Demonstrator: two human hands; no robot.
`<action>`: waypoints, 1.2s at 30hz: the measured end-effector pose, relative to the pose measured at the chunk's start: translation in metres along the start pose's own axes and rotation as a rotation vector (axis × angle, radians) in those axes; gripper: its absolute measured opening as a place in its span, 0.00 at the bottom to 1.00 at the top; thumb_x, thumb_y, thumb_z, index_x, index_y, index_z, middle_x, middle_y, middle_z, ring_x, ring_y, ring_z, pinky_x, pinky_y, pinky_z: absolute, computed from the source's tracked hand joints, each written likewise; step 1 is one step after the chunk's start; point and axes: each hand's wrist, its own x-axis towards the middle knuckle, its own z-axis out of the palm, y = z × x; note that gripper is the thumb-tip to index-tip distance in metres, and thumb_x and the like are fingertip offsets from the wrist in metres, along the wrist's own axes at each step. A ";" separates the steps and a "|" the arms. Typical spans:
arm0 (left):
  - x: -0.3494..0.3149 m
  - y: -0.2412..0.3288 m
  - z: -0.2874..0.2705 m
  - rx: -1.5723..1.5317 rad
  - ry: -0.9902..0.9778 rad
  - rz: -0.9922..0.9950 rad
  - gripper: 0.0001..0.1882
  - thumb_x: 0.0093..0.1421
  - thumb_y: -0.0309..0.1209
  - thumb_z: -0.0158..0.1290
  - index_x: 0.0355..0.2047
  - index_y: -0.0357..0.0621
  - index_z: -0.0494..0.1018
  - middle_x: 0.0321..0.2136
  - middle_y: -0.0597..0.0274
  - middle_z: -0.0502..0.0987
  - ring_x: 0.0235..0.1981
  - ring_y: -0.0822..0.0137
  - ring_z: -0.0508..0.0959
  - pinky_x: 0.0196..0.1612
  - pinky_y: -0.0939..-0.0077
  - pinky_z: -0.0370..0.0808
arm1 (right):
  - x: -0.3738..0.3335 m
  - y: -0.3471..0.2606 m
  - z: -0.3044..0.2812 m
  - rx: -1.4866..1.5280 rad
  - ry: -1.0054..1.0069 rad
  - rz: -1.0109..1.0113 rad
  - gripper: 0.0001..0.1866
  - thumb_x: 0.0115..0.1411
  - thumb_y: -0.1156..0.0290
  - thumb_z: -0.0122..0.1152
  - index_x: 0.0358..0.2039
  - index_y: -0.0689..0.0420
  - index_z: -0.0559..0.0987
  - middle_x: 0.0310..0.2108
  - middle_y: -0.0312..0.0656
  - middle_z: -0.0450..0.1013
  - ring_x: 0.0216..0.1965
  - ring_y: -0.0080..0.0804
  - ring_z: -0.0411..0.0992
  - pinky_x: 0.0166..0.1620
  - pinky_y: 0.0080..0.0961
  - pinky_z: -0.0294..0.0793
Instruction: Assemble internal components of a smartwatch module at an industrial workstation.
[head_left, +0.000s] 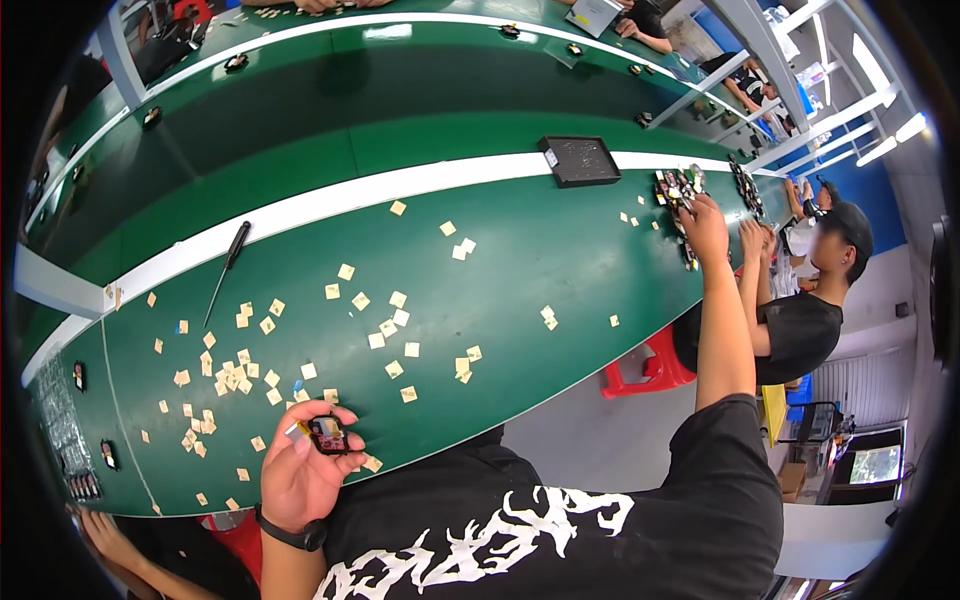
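In my left hand (300, 466), low at the near edge of the green bench, I grip a small black-framed electronic module (328, 434) between thumb and fingers. It has a pinkish, shiny face, and a yellow and white tab sticks out at its left. My right arm stretches far to the right. There my right hand (706, 232) bends its fingers down onto a pile of similar small modules (676, 186). The fingertips are closed against the pile, and what they pinch is hidden among the parts.
Many small cream square papers (388, 327) lie scattered over the bench (520, 290). A screwdriver (232, 262) with a black handle lies at the left, a black tray (582, 162) at the far edge. A co-worker (805, 320) sits at the right beside a red stool (652, 366).
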 end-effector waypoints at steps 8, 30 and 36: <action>0.002 0.002 0.000 -0.012 -0.005 -0.033 0.22 0.69 0.36 0.51 0.59 0.37 0.63 0.52 0.40 0.70 0.46 0.50 0.79 0.49 0.55 0.82 | -0.076 -0.188 -0.061 0.275 0.116 -0.343 0.14 0.55 0.74 0.70 0.44 0.51 0.85 0.45 0.41 0.76 0.27 0.34 0.76 0.34 0.29 0.78; -0.003 0.002 -0.006 -0.058 -0.080 -0.040 0.23 0.67 0.35 0.53 0.59 0.37 0.65 0.52 0.42 0.72 0.47 0.51 0.79 0.51 0.58 0.78 | -0.112 -0.391 -0.052 0.273 0.023 -1.003 0.24 0.51 0.71 0.63 0.51 0.52 0.82 0.25 0.31 0.63 0.25 0.24 0.69 0.23 0.22 0.70; -0.006 0.000 -0.004 -0.056 -0.076 -0.022 0.23 0.68 0.34 0.51 0.59 0.36 0.64 0.52 0.41 0.72 0.46 0.51 0.79 0.50 0.57 0.79 | -0.115 -0.372 -0.055 0.428 -0.097 -0.917 0.26 0.54 0.68 0.66 0.56 0.48 0.79 0.27 0.33 0.66 0.27 0.27 0.72 0.26 0.26 0.75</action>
